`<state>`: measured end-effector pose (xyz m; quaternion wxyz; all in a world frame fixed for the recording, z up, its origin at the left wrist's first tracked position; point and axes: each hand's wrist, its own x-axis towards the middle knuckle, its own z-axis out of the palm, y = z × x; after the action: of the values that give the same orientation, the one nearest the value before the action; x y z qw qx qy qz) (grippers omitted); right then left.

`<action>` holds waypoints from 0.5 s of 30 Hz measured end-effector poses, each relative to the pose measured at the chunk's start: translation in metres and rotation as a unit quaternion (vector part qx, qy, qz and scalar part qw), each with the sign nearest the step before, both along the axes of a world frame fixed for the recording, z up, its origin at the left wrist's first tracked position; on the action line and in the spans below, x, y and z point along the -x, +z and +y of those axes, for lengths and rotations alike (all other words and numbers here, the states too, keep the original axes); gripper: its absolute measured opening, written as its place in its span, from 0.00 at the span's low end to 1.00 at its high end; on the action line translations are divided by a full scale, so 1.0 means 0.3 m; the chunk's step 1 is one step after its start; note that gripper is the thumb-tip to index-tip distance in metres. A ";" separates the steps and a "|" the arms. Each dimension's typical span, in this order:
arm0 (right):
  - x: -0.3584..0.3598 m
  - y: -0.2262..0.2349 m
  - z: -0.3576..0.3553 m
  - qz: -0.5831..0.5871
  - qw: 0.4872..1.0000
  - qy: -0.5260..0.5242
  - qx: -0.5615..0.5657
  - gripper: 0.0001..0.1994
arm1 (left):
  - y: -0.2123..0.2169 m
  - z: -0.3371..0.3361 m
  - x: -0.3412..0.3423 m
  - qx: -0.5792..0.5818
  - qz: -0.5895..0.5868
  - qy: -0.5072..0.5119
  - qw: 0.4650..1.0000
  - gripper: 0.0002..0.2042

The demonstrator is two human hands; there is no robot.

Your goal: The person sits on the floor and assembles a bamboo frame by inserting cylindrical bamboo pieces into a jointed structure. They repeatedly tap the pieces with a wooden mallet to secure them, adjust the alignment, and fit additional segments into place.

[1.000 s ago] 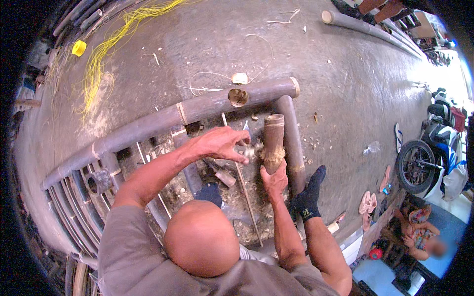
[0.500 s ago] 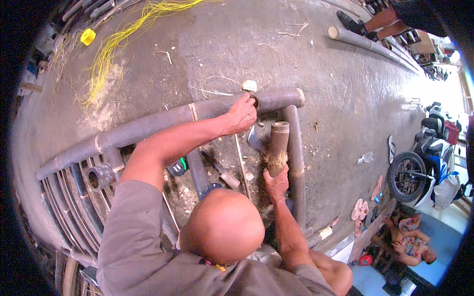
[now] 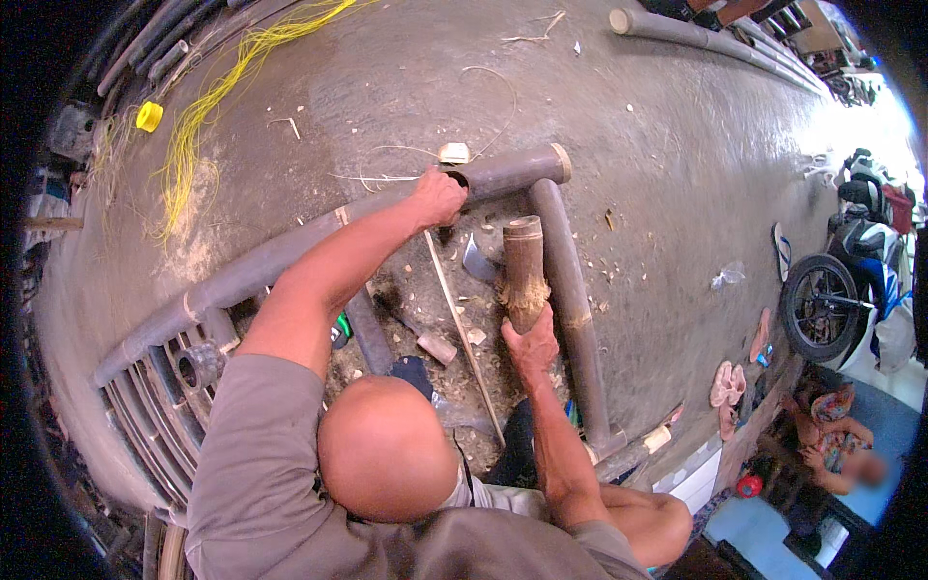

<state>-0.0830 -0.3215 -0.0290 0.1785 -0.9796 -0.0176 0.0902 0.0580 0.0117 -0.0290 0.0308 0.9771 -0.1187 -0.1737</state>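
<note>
Your right hand (image 3: 534, 343) was wrapped snugly around the near end of the short bamboo tube (image 3: 525, 256), just below its frayed collar, with the tube beside the right-hand pole (image 3: 568, 261). Your left hand (image 3: 440, 196) was at the round hole (image 3: 463, 180) in the long far pole (image 3: 259, 265), fingers curled; their tips were hidden, so whether they gripped anything could not be told. Steady support for the tube seemed sensible, and light, careful fingers suited the hole's cut edge. Of the hollows, the hole looked dark and the tube showed a pale rim; neither's contents could be told.
</note>
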 end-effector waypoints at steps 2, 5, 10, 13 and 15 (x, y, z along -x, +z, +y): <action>-0.002 -0.006 -0.004 -0.001 1.000 -0.006 -0.009 0.47 | -0.011 0.010 -0.008 0.030 0.009 0.008 0.999 0.13; -0.003 -0.008 0.006 0.020 1.000 -0.010 0.001 0.47 | -0.018 0.015 -0.012 0.034 0.012 0.031 0.999 0.13; -0.004 -0.008 0.004 -0.004 1.000 0.001 -0.010 0.47 | -0.018 0.002 -0.023 0.019 0.043 0.061 0.997 0.12; -0.009 0.011 0.009 0.015 1.000 -0.012 0.013 0.47 | -0.004 -0.005 -0.024 0.053 0.025 0.067 0.996 0.12; 0.001 0.036 0.036 0.029 0.999 -0.016 0.019 0.47 | 0.005 0.030 -0.006 0.144 -0.009 0.117 0.983 0.12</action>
<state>-0.0833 -0.3108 -0.0181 0.1617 -0.9800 0.0052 0.1158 0.0598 0.0207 -0.0276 0.1899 0.9712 -0.0280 -0.1414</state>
